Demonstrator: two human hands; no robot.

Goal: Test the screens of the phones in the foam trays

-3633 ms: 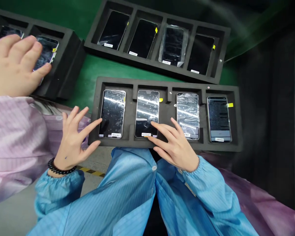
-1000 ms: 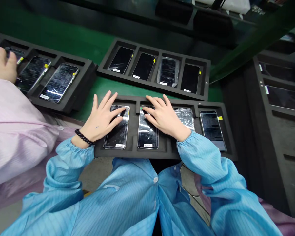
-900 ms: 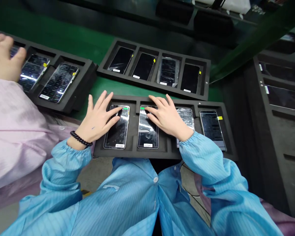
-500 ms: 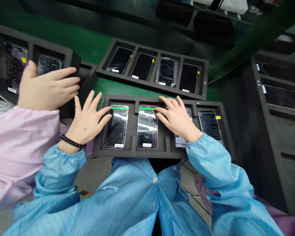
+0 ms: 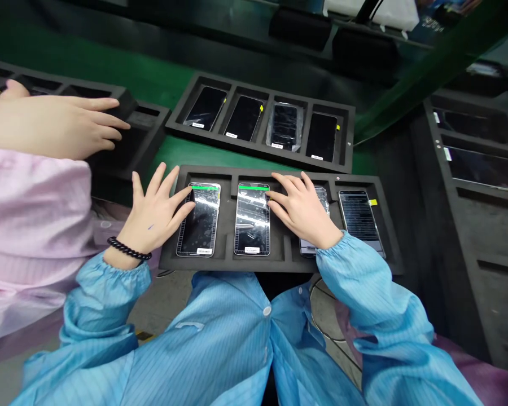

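A black foam tray [image 5: 279, 262] in front of me holds several phones. My left hand [image 5: 152, 217], fingers spread, has its index fingertip at the upper left edge of the leftmost phone [image 5: 201, 225]. Fingertips of my right hand [image 5: 302, 206] rest at the upper right edge of the second phone [image 5: 252, 220]; its fingers are apart and hold nothing. Both these phones show a green bar across the top. Partly under my right hand lies a third phone [image 5: 323, 197]. The fourth phone [image 5: 359, 217], with a yellow tab, shows lines of text.
Behind stands another foam tray [image 5: 258, 149] with several dark phones. At the left, a co-worker's hand [image 5: 63, 127] in a pink sleeve is over more trays [image 5: 146, 146]. Another tray [image 5: 452, 186] with phones stands at the right.
The co-worker's hand has shifted left, and the tray of phones beneath it has moved left, showing more of the tray behind. My hands have barely moved.
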